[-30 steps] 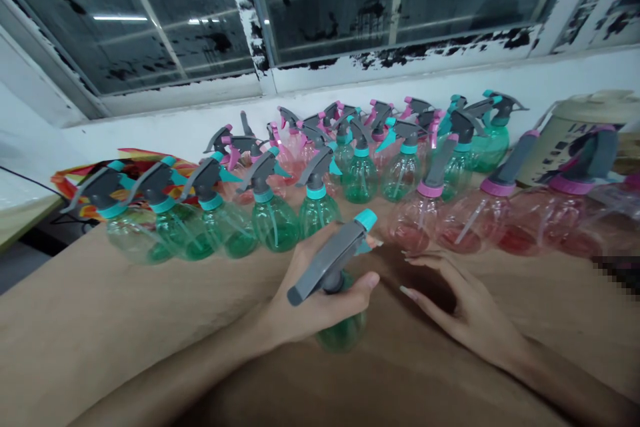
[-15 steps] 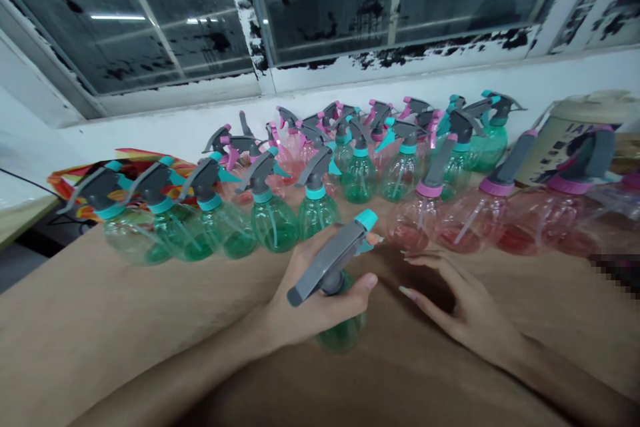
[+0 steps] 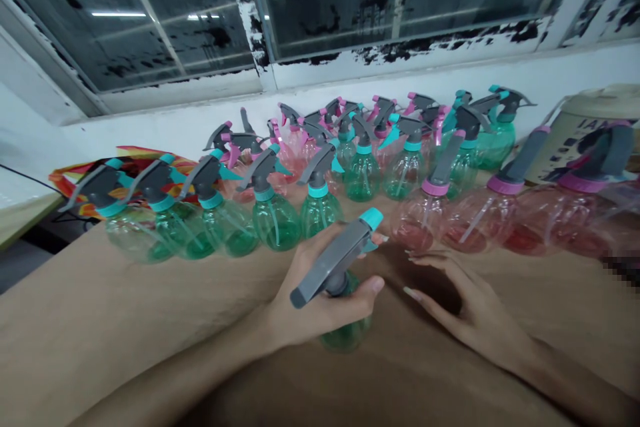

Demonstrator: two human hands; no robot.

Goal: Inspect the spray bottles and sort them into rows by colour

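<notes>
Grasping a round, translucent green plastic spray bottle, your left hand is the nearer; your empty right hand curves just to its right. The bottle's grey trigger head slants away rightward, toward translucent pink spray bottles.

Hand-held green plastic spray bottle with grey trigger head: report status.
Left hand wrapped around green spray bottle. Right hand open, holding nothing, apart from bottle. Rounded pink plastic spray bottles stand beyond right hand.
</notes>
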